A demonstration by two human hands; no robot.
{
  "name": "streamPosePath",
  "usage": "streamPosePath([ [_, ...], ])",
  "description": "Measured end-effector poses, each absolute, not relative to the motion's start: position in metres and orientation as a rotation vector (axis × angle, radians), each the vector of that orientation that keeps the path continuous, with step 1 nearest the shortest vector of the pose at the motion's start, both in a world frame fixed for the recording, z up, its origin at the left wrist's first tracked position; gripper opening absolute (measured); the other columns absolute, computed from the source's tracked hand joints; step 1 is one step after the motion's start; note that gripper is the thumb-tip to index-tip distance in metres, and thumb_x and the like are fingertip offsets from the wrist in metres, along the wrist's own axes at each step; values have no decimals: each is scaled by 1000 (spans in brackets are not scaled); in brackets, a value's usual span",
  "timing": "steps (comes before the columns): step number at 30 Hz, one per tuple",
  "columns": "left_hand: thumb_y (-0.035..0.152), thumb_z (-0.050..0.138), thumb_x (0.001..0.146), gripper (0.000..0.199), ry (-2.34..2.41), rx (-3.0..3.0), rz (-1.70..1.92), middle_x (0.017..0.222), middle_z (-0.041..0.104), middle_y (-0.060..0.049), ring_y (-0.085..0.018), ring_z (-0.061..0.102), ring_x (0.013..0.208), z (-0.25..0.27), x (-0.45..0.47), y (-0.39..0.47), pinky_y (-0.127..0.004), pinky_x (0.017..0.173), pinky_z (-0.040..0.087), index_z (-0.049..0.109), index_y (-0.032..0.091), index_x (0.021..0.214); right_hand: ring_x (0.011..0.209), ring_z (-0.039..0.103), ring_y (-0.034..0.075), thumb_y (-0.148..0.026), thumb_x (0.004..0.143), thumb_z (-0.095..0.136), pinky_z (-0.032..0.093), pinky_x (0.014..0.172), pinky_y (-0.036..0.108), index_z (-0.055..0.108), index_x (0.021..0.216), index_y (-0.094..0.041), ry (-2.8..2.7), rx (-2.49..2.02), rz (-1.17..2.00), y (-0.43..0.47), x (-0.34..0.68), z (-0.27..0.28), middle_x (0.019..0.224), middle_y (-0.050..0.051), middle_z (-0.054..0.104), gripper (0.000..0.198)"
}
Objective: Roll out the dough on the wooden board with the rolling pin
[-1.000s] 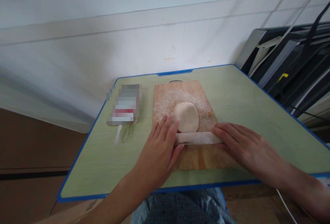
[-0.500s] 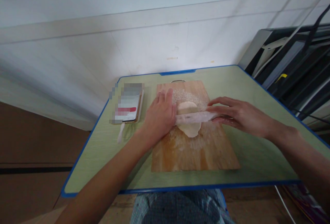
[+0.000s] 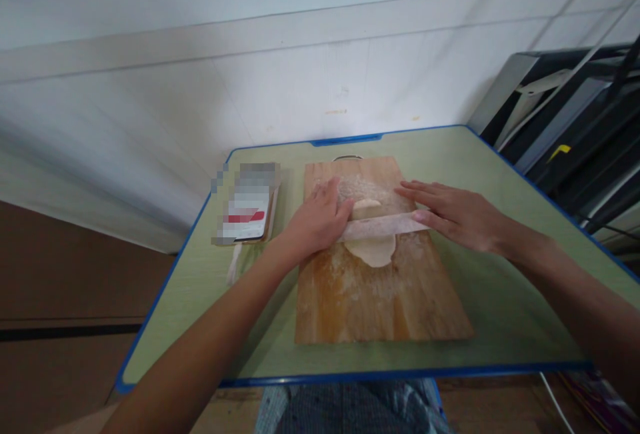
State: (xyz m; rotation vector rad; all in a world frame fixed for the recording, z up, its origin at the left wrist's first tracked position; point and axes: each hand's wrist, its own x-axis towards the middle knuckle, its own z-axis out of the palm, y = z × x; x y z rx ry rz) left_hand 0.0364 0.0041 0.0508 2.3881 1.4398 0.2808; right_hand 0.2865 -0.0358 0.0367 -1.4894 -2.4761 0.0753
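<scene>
A floury rolling pin (image 3: 383, 225) lies across a flattened piece of dough (image 3: 374, 251) on a wooden cutting board (image 3: 385, 314). Dough shows on both the far and near sides of the pin. My left hand (image 3: 320, 217) covers the pin's left end, fingers stretched forward over the board and thumb alongside. At the other end, my right hand (image 3: 450, 211) has its thumb on the pin and its fingers reaching over the far side; that end is hidden beneath the hand. White flour dusts the board around the dough.
The board rests on a green table (image 3: 500, 327) with a blue edge. Left of it lies a phone (image 3: 247, 211), partly blurred out, with a pale strap (image 3: 234, 264). A white wall (image 3: 300, 87) stands behind the table, and dark stacked items (image 3: 575, 114) stand to the right.
The rolling pin has shifted slightly, and less dough shows beyond it. My right hand's fingers have straightened over the pin, and its thumb is now visible on it.
</scene>
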Motion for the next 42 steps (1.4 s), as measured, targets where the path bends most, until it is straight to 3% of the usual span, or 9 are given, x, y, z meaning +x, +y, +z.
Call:
streamPosePath([
  [8, 37, 22, 95, 49, 1341, 2559, 324, 148, 34, -13, -24, 23, 140, 44, 26, -6, -43, 113, 21, 36, 12, 135, 117, 55, 28, -53, 94, 20, 45, 96, 48, 52, 130, -12, -2519, -1482, -48, -53, 279, 36, 131, 15, 56, 63],
  [15, 41, 21, 96, 59, 1471, 2648, 161, 148, 32, -17, -27, 22, 140, 57, 31, -27, -42, 112, 23, 25, 5, 142, 114, 57, 30, -49, 95, 25, 47, 93, 50, 49, 130, -6, -2555, -1432, -160, -74, 278, 33, 130, 20, 55, 60],
  [22, 51, 19, 95, 65, 1524, 2819, 204, 142, 43, -15, -27, 38, 133, 51, 31, -46, -41, 107, 33, 28, 6, 141, 124, 48, 29, -48, 93, 35, 38, 101, 53, 42, 134, -9, -2521, -1397, -267, -92, 275, 27, 138, 20, 48, 58],
  [32, 57, 28, 92, 74, 1540, 2886, 246, 133, 53, -19, -29, 53, 118, 45, 28, -72, -41, 96, 45, 30, 1, 139, 129, 42, 26, -53, 91, 37, 37, 102, 51, 34, 138, -12, -2507, -1418, -256, -118, 271, 23, 140, 18, 46, 63],
  [42, 56, 24, 92, 74, 1536, 2991, 330, 134, 50, -24, -35, 51, 120, 33, 24, -106, -46, 91, 48, 41, -2, 133, 136, 30, 26, -54, 90, 38, 31, 106, 50, 32, 140, -7, -2499, -1389, -303, -144, 266, 16, 143, 19, 42, 69],
])
